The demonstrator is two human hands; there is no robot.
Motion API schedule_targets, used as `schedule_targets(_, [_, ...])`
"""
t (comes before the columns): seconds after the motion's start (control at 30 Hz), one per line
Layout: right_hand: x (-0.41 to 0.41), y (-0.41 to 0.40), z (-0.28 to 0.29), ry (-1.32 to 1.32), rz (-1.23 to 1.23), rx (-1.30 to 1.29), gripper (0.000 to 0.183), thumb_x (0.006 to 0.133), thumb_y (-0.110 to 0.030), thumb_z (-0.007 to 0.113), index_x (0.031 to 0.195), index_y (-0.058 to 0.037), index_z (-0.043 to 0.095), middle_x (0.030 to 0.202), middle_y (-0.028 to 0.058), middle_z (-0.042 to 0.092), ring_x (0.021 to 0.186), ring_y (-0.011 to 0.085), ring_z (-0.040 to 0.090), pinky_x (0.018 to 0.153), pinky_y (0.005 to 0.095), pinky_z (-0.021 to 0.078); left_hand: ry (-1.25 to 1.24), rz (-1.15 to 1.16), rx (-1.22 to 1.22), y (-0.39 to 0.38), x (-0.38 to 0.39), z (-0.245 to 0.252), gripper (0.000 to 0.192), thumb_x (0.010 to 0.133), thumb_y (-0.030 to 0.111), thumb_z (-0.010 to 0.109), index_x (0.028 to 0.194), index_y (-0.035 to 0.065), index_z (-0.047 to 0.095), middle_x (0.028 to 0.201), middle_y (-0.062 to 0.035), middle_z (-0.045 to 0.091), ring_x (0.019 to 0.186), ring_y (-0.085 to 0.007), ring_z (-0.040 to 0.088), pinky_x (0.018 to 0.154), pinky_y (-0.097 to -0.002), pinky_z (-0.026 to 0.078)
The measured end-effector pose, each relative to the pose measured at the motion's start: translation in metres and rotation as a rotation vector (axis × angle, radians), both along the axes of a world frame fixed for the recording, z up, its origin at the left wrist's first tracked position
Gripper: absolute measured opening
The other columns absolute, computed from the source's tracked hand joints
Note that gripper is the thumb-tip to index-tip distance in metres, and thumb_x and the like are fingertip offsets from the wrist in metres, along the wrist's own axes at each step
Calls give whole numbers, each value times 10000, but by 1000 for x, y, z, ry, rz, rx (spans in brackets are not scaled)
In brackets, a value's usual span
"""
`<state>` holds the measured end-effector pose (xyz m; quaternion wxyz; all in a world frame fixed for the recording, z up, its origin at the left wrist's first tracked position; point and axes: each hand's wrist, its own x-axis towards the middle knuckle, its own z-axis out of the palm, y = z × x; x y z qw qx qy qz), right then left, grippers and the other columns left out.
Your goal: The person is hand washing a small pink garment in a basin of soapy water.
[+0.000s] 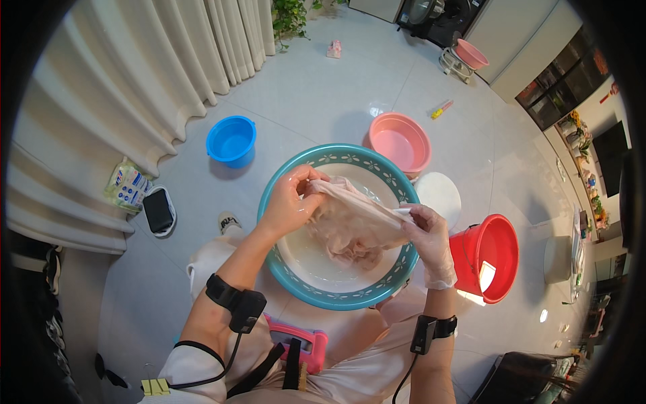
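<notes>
A wet pale pink cloth garment (361, 219) is stretched between my two hands, above a large teal basin (339, 302). Its lower folds hang bunched toward the cloudy water (308, 262) inside; whether they dip in is hard to tell. My left hand (295, 199) pinches the upper left edge of the cloth between thumb and fingers. At the other end, over the basin's right rim, my right hand (429, 235) grips the cloth's edge. A thin clear glove seems to cover that hand down to the wrist.
Around the basin stand a blue bucket (231, 141), a pink basin (401, 141), a round white stool top (438, 198) and a red bucket (484, 262). Beside the curtain (101, 86) lie a green-white packet (128, 186) and a black phone (158, 211). Cables run from both forearm bands.
</notes>
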<state>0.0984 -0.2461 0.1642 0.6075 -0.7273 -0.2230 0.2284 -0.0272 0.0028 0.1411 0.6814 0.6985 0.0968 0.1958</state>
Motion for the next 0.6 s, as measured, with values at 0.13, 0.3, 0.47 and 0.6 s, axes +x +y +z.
schedule_targets(0.13, [2, -1, 2, 44, -18, -195, 209, 840, -17, 589, 1035, 50, 622, 829, 21, 615, 799, 83, 568, 723, 203, 446, -85, 155, 90, -2, -1, 3, 147, 770, -69, 579, 862, 29, 519, 851, -5, 562, 785, -57, 519, 723, -211, 455])
schedule_targets(0.3, [6, -3, -5, 134, 8, -13, 136, 867, -91, 589, 939, 20, 624, 807, 6, 601, 751, 72, 534, 688, 214, 423, 33, 157, 78, 2, 0, 0, 145, 783, -63, 560, 883, 34, 518, 848, -10, 573, 776, -60, 517, 735, -212, 451])
schedule_targets(0.47, [5, -2, -8, 267, 22, 120, 110, 867, -111, 596, 898, -9, 620, 832, -10, 596, 795, 64, 524, 729, 218, 414, -37, 58, -120, 0, 2, -4, 165, 769, -89, 502, 840, 54, 467, 896, -58, 615, 834, -80, 556, 757, -216, 453])
schedule_targets(0.6, [-6, 1, 14, 245, 242, -37, 73, 846, -81, 621, 894, -28, 634, 843, -27, 591, 831, 72, 536, 767, 217, 424, -69, 93, -149, 1, 0, -1, 204, 753, -121, 455, 803, 74, 425, 953, -118, 643, 892, -119, 590, 792, -246, 473])
